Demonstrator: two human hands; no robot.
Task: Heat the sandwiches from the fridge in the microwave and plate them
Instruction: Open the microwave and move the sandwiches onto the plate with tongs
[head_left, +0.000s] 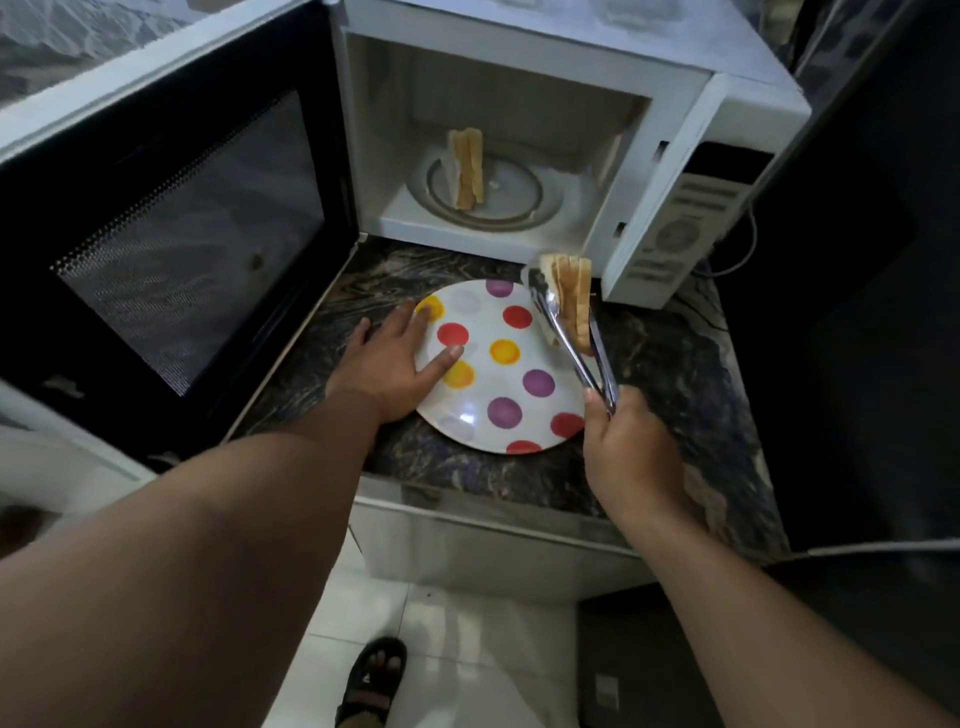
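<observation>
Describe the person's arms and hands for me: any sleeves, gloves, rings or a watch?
Both forearms are bare right up to the frame edge, with no sleeves in view. The left hand and right hand wear no gloves, and no ring, watch or bracelet shows on either.

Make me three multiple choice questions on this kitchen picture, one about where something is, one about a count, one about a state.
1. Where is the sandwich that is not in the tongs?
A. On the spotted plate
B. On the turntable inside the microwave
C. On the floor

2. How many sandwiches are in view?
A. One
B. Two
C. Four

3. The microwave door is:
A. Swung open
B. Closed
C. Missing

Answers:
1 B, the second sandwich stands inside the microwave.
2 B, one inside, and one sandwich held in the tongs by the right hand over the plate, which the left hand touches.
3 A, the door is swung out to the left.
</observation>
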